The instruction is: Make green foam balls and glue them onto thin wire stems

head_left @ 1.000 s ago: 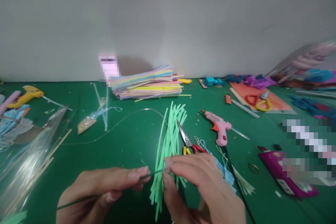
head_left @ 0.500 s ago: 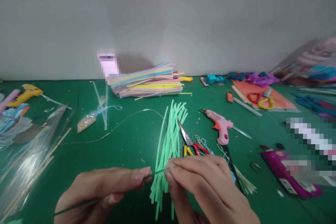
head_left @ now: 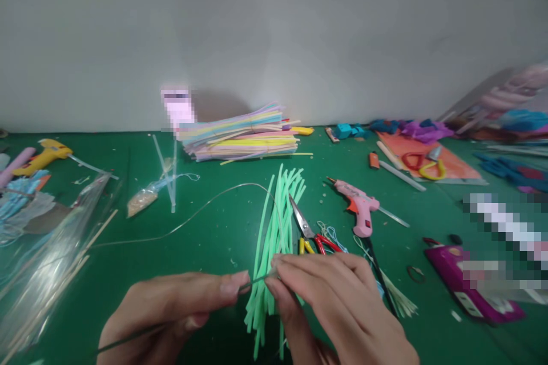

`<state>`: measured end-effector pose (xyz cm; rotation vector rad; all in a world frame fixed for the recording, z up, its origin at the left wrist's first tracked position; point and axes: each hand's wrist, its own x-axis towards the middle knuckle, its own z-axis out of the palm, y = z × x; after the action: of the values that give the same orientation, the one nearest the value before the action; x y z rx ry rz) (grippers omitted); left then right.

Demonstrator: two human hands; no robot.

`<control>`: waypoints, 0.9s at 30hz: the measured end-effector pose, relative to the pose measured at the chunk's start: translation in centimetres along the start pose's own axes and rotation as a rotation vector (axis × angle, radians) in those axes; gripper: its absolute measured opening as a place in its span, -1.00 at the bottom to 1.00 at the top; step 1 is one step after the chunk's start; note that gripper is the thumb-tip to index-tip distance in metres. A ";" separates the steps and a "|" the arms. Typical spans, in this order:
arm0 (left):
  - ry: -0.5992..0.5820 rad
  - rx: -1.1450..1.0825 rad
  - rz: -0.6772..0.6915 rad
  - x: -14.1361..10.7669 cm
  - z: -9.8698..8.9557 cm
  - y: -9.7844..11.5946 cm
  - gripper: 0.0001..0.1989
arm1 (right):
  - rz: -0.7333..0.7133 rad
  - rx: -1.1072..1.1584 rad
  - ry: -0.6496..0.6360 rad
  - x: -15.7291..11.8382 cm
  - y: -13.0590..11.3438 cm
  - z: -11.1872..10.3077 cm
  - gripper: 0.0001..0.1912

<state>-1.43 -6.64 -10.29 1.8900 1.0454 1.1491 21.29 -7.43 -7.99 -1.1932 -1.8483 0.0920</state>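
My left hand (head_left: 166,313) pinches a thin dark green stem wire (head_left: 258,281) between thumb and forefinger. The wire runs back across the palm to the lower left. At its other end my right hand (head_left: 338,302) is closed, thumb and fingertips pressed together on the tip. From those fingertips a thin pale strand (head_left: 233,186) loops up and away to the left over the table; whether it is tape or thread I cannot tell. Beneath both hands lies a loose bundle of light green pipe cleaners (head_left: 278,217). Scissors (head_left: 303,222) with red and yellow handles lie just beyond my right hand.
On the green table (head_left: 214,228) a pink glue gun (head_left: 359,205) lies to the right, near a purple pouch-like item (head_left: 471,282). Pastel pipe cleaner bundles (head_left: 244,134) rest by the wall. At left are a yellow glue gun (head_left: 47,157) and clear plastic bags (head_left: 55,262).
My hands have drawn slightly closer together, the left one shifting a little right. Both keep hold of the wire, and the pale strand's arc has dropped slightly.
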 end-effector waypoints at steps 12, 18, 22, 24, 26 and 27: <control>0.020 -0.118 -0.025 0.7 0.7 1.3 -0.75 | 0.047 0.115 -0.010 0.0 0.3 -0.2 -0.75; 0.287 -0.487 -0.340 1.5 2.0 2.2 -0.87 | 0.635 0.779 -0.279 0.7 1.2 -0.4 -0.77; 0.339 -0.604 -0.410 1.6 2.1 2.0 -0.85 | 0.812 1.143 -0.341 1.1 2.0 0.3 -0.78; 0.320 -0.569 -0.409 1.6 2.0 1.9 -0.84 | 0.820 1.220 -0.355 1.1 2.0 0.6 -0.81; 0.279 -0.524 -0.390 1.7 1.9 1.8 -0.84 | 0.816 1.269 -0.350 0.9 1.7 0.9 -0.85; 0.259 -0.506 -0.377 1.7 1.8 1.8 -0.84 | 0.816 1.282 -0.346 0.8 1.6 1.0 -0.88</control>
<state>1.20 -6.20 -8.83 1.1206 1.0656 1.2998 21.60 -5.63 -8.86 -0.8607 -0.9891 1.7173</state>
